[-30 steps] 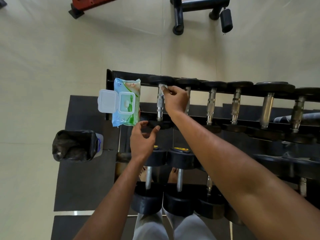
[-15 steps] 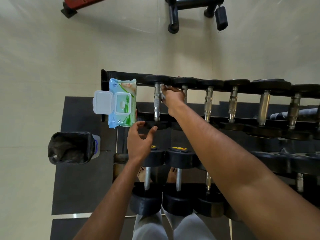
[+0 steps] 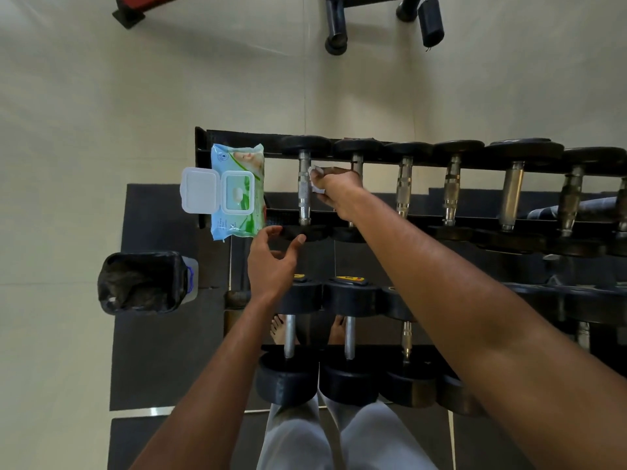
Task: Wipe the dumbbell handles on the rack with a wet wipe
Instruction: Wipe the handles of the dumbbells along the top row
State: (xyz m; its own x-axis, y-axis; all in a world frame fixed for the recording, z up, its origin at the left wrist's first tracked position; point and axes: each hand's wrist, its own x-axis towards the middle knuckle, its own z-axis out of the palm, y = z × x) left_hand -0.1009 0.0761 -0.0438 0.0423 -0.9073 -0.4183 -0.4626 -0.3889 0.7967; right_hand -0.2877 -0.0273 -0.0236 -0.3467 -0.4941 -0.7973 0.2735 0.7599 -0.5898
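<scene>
A black dumbbell rack (image 3: 237, 135) carries a top row of dumbbells with chrome handles. My right hand (image 3: 334, 193) pinches a small white wet wipe (image 3: 315, 179) against the right side of the leftmost top handle (image 3: 304, 188). Fingers spread and relaxed, my left hand (image 3: 271, 262) hovers just below that dumbbell's near black plate (image 3: 307, 232), holding nothing. A blue-green wet wipe pack (image 3: 237, 191) with its white lid flipped open lies on the rack's left end.
A bin lined with a black bag (image 3: 142, 283) stands on the floor mat to the left. More dumbbells (image 3: 451, 188) fill the top row to the right, and a lower row (image 3: 288, 337) sits nearer me. Bench legs (image 3: 336, 25) stand on the tiled floor beyond.
My right hand has slid the wipe from the far end of the handle toward its middle. My left hand stays by the near plate.
</scene>
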